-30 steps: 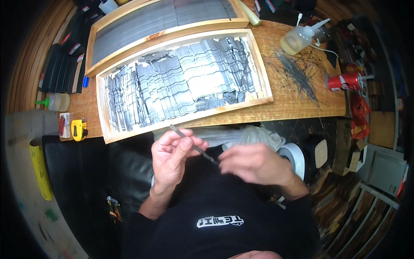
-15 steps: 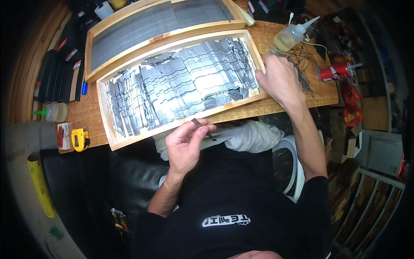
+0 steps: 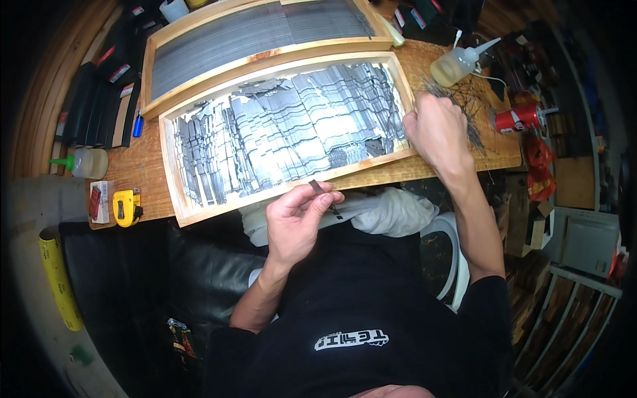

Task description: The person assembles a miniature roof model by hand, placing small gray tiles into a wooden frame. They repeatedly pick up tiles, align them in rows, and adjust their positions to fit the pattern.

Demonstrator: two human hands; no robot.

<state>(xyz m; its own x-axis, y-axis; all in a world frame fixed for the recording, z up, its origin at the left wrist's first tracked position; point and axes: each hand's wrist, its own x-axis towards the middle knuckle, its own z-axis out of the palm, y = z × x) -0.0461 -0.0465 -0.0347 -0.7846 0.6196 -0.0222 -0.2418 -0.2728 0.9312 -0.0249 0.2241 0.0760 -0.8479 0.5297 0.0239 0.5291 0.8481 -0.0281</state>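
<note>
In front of me lies a shallow wooden tray [image 3: 174,179], filled with thin grey and dark strips [image 3: 279,132] in uneven rows. My left hand [image 3: 295,222] is just below the tray's near edge, pinching a short dark strip [image 3: 316,188] between thumb and fingers. My right hand [image 3: 439,132] is curled closed beside the tray's right end. Its fingertips are turned away, so what they hold, if anything, is hidden. Loose thin dark slivers [image 3: 472,129] lie on the table just beyond that hand.
Behind the tray stands a second wooden tray [image 3: 265,56] of neat dark strips. A spouted bottle [image 3: 454,66] and a red can [image 3: 517,119] are at the right. On the left are a yellow tape measure [image 3: 126,208], a green-tipped bottle [image 3: 86,163] and black boxes [image 3: 99,113].
The view has shifted slightly. My right hand has turned and curled more at the tray's right end, its thumb now tucked in. My left hand still pinches the strip.
</note>
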